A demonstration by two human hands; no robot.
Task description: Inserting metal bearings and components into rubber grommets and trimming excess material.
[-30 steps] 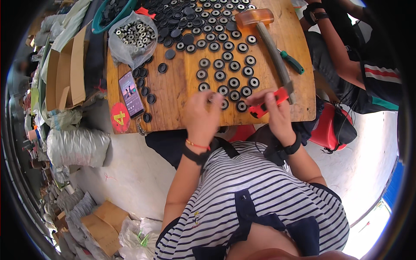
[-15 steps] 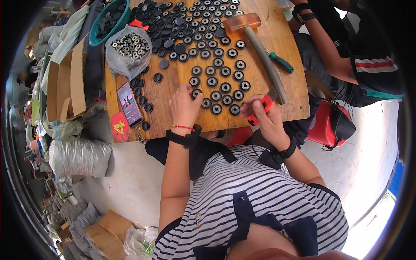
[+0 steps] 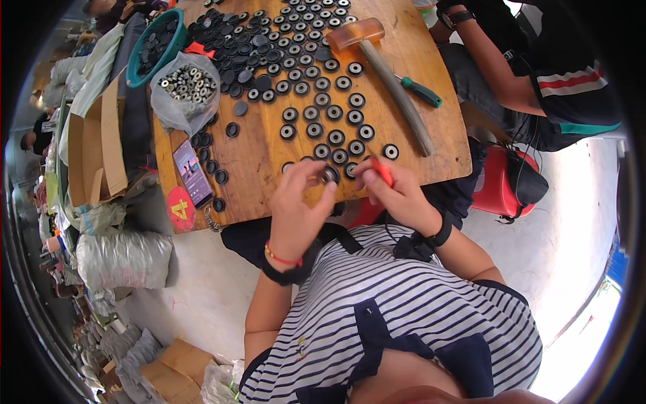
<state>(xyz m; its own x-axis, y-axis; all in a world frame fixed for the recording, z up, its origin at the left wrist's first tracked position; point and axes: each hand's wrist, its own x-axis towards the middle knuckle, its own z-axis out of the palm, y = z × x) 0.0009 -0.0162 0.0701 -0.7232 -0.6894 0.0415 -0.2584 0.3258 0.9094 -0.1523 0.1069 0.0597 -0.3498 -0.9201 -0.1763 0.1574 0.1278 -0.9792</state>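
Near the front edge of the wooden table (image 3: pixel 256 192), my left hand (image 3: pixel 299 202) pinches a black wheel (image 3: pixel 330 175) between thumb and fingers. My right hand (image 3: pixel 398 196) is closed around a red-handled utility knife (image 3: pixel 381 171), just right of that wheel. The knife's blade cannot be made out. Several more black wheels with metal bearing centres lie just beyond both hands, among them one wheel (image 3: pixel 390 151) beside the right hand. My fingers partly hide the held wheel.
A mallet (image 3: pixel 356 35) with an orange head and a green-handled screwdriver (image 3: pixel 422 92) lie at the right. Left are a phone (image 3: pixel 192 172), a clear bag of metal bearings (image 3: pixel 186 87), a teal basket (image 3: pixel 177 40) and a cardboard box (image 3: pixel 111 145). Another person's arm (image 3: pixel 494 71) is beyond the right edge.
My left hand has lifted a wheel off the table and brought it toward my right hand. The knife has turned in my right hand. The view has shifted slightly.
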